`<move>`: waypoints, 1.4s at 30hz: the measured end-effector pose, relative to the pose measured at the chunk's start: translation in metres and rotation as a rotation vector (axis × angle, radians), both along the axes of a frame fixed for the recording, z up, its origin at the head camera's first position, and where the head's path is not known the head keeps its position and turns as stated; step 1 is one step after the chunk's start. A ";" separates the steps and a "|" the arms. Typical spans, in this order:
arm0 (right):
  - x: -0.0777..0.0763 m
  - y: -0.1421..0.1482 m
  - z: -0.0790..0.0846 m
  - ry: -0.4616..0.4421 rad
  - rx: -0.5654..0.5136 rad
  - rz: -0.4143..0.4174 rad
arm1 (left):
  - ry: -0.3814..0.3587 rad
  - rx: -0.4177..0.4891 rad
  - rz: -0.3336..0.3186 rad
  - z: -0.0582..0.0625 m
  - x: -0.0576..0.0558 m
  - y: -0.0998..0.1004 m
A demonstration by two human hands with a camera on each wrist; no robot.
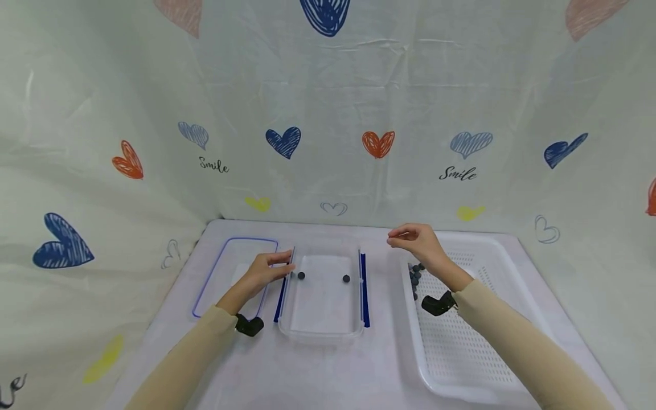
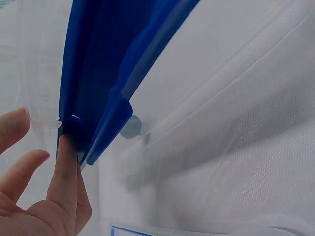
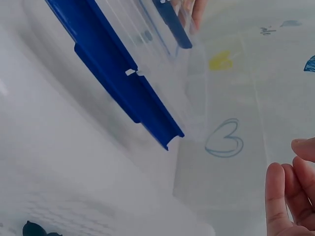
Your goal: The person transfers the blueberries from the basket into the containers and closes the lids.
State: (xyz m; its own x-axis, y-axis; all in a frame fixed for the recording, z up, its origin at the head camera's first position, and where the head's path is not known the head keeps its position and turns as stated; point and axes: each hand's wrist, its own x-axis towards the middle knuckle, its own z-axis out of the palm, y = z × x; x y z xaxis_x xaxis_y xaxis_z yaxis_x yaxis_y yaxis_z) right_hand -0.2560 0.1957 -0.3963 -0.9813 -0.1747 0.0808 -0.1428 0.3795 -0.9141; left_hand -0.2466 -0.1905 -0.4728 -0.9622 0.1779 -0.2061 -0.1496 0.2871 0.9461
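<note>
A clear plastic container [image 1: 320, 327] with blue side clips stands in the middle of the table. Two small dark balls [image 1: 301, 275] lie inside it, well apart. My left hand [image 1: 263, 272] rests at its left side, the fingers fairly straight. In the left wrist view a fingertip touches the end of the blue clip [image 2: 93, 64]. My right hand [image 1: 417, 242] hovers over the far left corner of a white perforated basket [image 1: 476, 341]. Its thumb and fingers [image 3: 275, 196] are close together, with nothing visible between them. Several dark balls [image 1: 414, 282] sit along the basket's left wall.
A clear lid with a blue rim [image 1: 202, 290] lies left of the container, partly behind the left hand and forearm. A white curtain [image 1: 328, 97] printed with hearts hangs behind the table. The right clip [image 1: 365, 290] faces the basket.
</note>
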 end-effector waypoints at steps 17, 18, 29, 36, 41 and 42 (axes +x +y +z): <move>0.017 0.050 -0.031 -0.048 0.017 -0.056 | -0.008 -0.015 0.008 0.001 0.001 0.000; 0.018 0.052 -0.033 -0.054 0.024 -0.059 | -0.010 -0.013 0.010 0.001 0.001 0.000; 0.028 0.064 -0.063 -0.081 0.138 -0.040 | 0.002 -0.017 0.001 0.002 0.002 0.000; 0.035 0.067 -0.077 -0.099 0.185 -0.027 | 0.003 -0.005 -0.002 0.000 0.000 0.000; 0.038 0.067 -0.086 -0.125 0.203 -0.030 | 0.005 -0.003 -0.003 -0.002 0.000 -0.001; 0.038 0.067 -0.087 -0.133 0.207 -0.032 | 0.003 0.005 -0.004 -0.001 0.000 -0.001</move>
